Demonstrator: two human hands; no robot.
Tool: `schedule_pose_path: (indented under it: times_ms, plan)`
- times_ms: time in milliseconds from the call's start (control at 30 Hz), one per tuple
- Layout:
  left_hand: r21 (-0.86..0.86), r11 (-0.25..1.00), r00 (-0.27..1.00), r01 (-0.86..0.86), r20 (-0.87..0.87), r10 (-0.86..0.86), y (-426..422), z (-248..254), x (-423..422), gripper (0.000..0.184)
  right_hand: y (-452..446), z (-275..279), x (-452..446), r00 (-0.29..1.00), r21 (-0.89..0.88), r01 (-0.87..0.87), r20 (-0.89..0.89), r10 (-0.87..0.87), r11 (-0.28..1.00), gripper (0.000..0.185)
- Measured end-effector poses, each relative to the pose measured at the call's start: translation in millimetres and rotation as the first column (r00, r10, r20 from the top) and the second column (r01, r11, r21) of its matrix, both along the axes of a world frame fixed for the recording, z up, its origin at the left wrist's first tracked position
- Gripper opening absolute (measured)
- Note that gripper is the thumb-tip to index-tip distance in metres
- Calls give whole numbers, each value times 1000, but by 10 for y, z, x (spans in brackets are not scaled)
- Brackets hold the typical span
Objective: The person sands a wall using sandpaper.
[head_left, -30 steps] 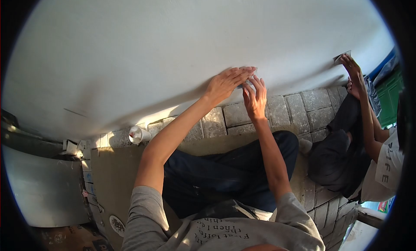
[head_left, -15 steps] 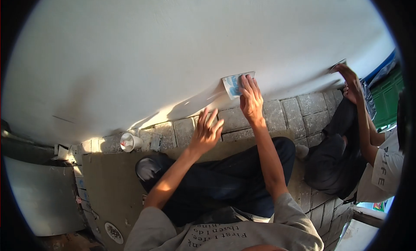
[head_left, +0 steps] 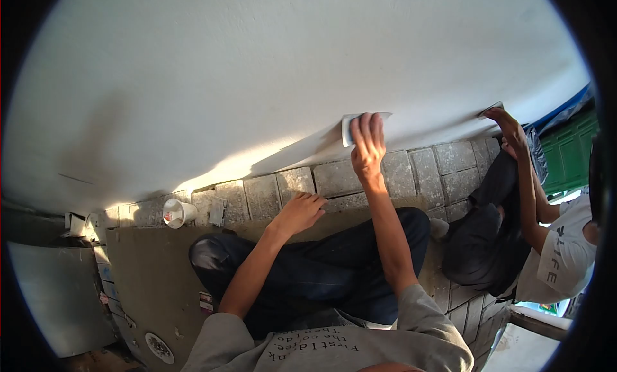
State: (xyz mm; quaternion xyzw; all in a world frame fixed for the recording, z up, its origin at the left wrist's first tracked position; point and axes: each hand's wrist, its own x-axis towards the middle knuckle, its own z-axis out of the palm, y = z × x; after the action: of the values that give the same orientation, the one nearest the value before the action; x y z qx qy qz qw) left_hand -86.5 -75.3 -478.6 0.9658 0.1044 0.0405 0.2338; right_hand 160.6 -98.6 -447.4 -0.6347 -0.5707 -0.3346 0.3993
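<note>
My right hand (head_left: 368,144) holds a thin, pale, flat plate (head_left: 348,130) against the white wall (head_left: 257,70), low down near the paving. Its fingers lie across the plate and cover much of it. My left hand (head_left: 299,212) rests low over the front edge of the mat (head_left: 148,263), fingers loosely extended, with nothing visible in it. A white cup (head_left: 178,213) with something pale and reddish inside lies tilted on the bricks to the left. Beside it is a small flat metal-looking piece (head_left: 217,211).
At the right a seated person (head_left: 508,224) holds another flat plate (head_left: 492,108) to the wall. Paving bricks (head_left: 334,179) run along the wall's foot. A round patterned disc (head_left: 159,347) and a small packet (head_left: 205,302) lie at the lower left. A green crate-like object (head_left: 565,147) stands behind the person.
My left hand has come away from the wall and down to the mat's edge. My right hand has taken over the plate, turning it. The other person's hand has moved slightly lower.
</note>
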Motion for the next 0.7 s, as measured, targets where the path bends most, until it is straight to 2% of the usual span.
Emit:
schedule_pose_path:
  times_ms: [33, 100, 133, 167, 233, 267, 300, 367, 433, 467, 500, 567, 600, 633, 700]
  plan:
    - [-4, 1000, 1000, -2, 4, 2, -18, -24, 8, 29, -6, -3, 53, 1000, -4, -2, 4, 2, 1000, 49]
    - [-43, 999, 999, -2, -43, 0, -9, -17, -10, 28, 31, 87, 113, 987, 114, 159, -22, -157, 981, 46]
    - [-43, 999, 999, -6, -43, 4, 15, -10, -18, 28, 101, 100, 44, 945, 277, 281, -246, -215, 919, 50]
    - [-47, 999, 999, -19, -50, 17, 27, -28, -11, 28, 114, 77, -19, 947, 274, 277, -243, -212, 921, 50]
    - [-59, 998, 998, -28, -55, 25, -3, -60, 1, 28, 68, -11, -92, 992, 47, 102, -85, -97, 994, 56]
    - [-67, 997, 998, -36, -55, 32, 16, -75, 10, 28, 94, 31, -1, 995, 48, 52, 87, -57, 997, 59]
    - [-70, 997, 998, -44, -55, 40, 47, -90, 9, 28, 28, 68, 63, 997, 10, 76, 5, -76, 997, 58]
    - [-77, 996, 995, -44, -89, 37, 105, -102, 11, 27, 138, 283, -107, 899, 306, 372, -353, -259, 876, 55]
    - [-103, 993, 991, -49, -127, 36, 20, -169, -3, 27, 215, -42, -117, 978, 282, 107, -201, -51, 953, 58]
    - [-95, 994, 990, -46, -140, 32, 35, -196, 14, 25, 118, -43, -159, 998, 21, 1, -65, 1, 1000, 56]
    - [-83, 996, 988, -44, -151, 31, 68, -222, 27, 24, 172, -49, -59, 986, 43, -22, 168, 14, 999, 55]
    - [-103, 993, 989, -56, -145, 41, 78, -217, 14, 24, 190, 49, -41, 982, 248, 170, -123, -143, 954, 55]
    - [-129, 989, 989, -69, -140, 51, 60, -196, 11, 23, 279, 194, -177, 909, 342, 333, -365, -203, 879, 52]
    - [-137, 988, 989, -72, -140, 53, 31, -179, 18, 23, 327, 99, -224, 939, 333, 273, -297, -175, 903, 51]
    - [-128, 989, 976, -70, -213, 41, 80, -155, 41, 22, 199, 54, -261, 1000, 54, -6, 5, 5, 999, 54]
